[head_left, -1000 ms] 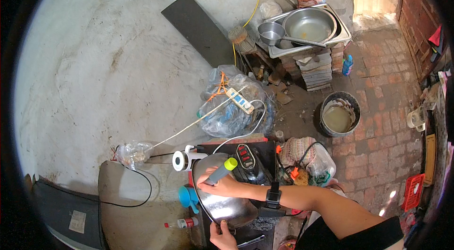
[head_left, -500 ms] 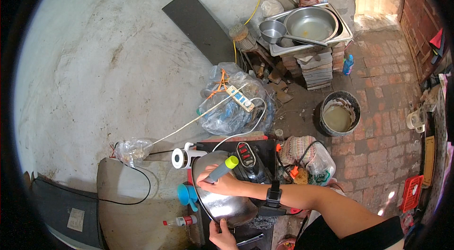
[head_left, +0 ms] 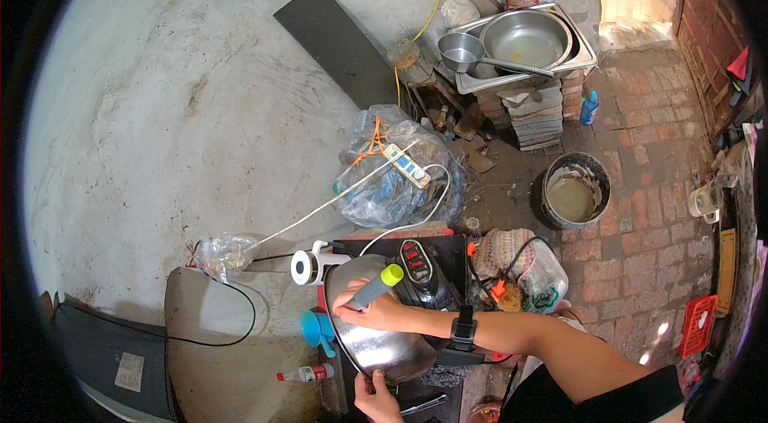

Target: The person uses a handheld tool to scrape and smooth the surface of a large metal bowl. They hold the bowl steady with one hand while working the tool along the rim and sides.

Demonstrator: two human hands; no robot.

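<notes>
A shiny metal wok [head_left: 390,349] sits on the dark table in the lower middle, its bowl partly covered by my arm. My right hand [head_left: 370,307], with a black watch on its wrist, reaches across the wok. Its fingers are wrapped round a thick grey handle with a yellow-green end [head_left: 376,287]; the tool's working end is hidden under the hand. At the bottom, my left hand [head_left: 378,400] grips the near rim of the wok, thumb on the edge.
Beside the wok stand a white-lidded jug [head_left: 304,268], a blue cup [head_left: 316,328], a red-capped bottle [head_left: 308,373] and a black socket block [head_left: 415,261]. A power strip [head_left: 406,167] lies on plastic bags. Farther off are a bucket [head_left: 574,192] and a sink [head_left: 582,55] holding a basin.
</notes>
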